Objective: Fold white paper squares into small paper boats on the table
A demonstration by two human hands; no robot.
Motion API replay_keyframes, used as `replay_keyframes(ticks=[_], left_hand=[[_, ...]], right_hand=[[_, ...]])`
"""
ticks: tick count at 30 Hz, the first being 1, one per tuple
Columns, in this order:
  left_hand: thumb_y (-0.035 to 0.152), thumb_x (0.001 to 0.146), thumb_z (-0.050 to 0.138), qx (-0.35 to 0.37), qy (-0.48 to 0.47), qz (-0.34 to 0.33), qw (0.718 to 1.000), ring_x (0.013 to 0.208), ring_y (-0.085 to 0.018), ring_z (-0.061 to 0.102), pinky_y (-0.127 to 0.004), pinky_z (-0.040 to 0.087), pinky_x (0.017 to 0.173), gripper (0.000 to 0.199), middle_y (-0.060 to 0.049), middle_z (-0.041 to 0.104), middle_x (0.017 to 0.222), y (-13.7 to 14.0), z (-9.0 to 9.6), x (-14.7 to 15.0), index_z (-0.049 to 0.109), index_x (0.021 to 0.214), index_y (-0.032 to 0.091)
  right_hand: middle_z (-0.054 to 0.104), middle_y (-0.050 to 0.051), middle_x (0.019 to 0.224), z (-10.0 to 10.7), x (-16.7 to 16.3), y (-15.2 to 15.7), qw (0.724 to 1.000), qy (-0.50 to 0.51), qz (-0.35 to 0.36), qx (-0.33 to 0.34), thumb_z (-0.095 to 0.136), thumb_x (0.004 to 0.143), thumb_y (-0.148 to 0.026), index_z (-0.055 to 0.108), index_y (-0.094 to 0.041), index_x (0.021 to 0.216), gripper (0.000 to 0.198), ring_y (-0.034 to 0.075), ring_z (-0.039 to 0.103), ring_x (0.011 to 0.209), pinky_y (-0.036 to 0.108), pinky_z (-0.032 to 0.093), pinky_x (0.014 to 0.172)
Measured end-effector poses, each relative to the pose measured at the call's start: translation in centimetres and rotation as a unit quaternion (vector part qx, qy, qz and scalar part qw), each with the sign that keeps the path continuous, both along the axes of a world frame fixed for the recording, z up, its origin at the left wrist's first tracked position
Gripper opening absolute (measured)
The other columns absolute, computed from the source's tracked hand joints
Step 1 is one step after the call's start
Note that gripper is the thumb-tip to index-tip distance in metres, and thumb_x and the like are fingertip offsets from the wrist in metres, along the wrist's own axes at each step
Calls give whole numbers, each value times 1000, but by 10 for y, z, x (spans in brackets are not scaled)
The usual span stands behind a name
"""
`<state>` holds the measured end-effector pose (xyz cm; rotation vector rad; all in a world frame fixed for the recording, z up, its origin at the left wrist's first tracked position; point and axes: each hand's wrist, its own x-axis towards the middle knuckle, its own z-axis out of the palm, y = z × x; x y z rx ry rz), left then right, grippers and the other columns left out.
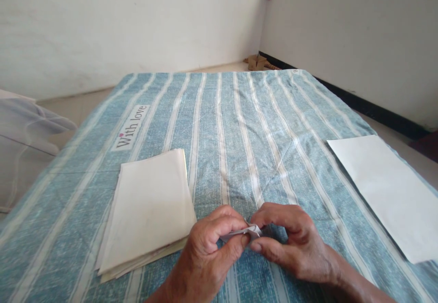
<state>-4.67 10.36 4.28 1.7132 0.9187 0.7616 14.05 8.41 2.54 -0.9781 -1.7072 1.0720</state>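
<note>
A small piece of folded white paper is held low over the cloth, near the front middle. My left hand pinches it between thumb and fingers, covering most of its left part. At its right end, my right hand has thumb and fingertips closing on the paper's edge. Left of my hands lies a stack of cream-white paper sheets, its edges slightly uneven. A large white sheet rests at the right side of the cloth.
Blue-and-white striped cloth covers the table, with a "With love" label at left. Pale fabric hangs beyond the left edge. White walls meet behind, and a brown object lies on the floor near the corner.
</note>
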Motion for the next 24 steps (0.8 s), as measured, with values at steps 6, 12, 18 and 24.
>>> replay_keyframes(ticks=[6, 12, 18, 24], left_hand=[[14, 84, 56, 54, 45, 34, 997, 63, -10, 58, -21, 47, 58, 13, 2, 59, 70, -4, -6, 1, 65, 77, 18], [17, 77, 63, 17, 46, 87, 995, 66, -12, 63, -22, 52, 61, 33, 3, 65, 78, -8, -9, 1, 63, 110, 22], [21, 82, 59, -26, 46, 31, 998, 61, -11, 55, -21, 46, 55, 12, 1, 57, 67, -1, -3, 2, 68, 74, 18], [26, 83, 57, -82, 27, 17, 996, 58, -11, 50, -21, 40, 51, 22, 0, 56, 64, 3, -2, 0, 68, 67, 16]], right_hand=[[66, 3, 67, -2, -1, -2, 1000, -12, -15, 6, 62, 86, -22, 66, -16, 78, 11, 12, 58, 59, 25, 44, 56], [65, 2, 67, -3, -1, 0, 1000, 0, -10, 10, 61, 88, -24, 66, -16, 76, 16, 11, 57, 58, 24, 43, 55], [59, -1, 59, -6, -1, -1, 999, 13, -31, -30, 63, 87, -30, 67, -17, 71, 21, 9, 50, 52, 22, 38, 49], [48, -5, 52, -8, -2, -1, 990, 56, -52, -116, 67, 83, -33, 63, -17, 65, 25, 6, 38, 48, 18, 31, 42]])
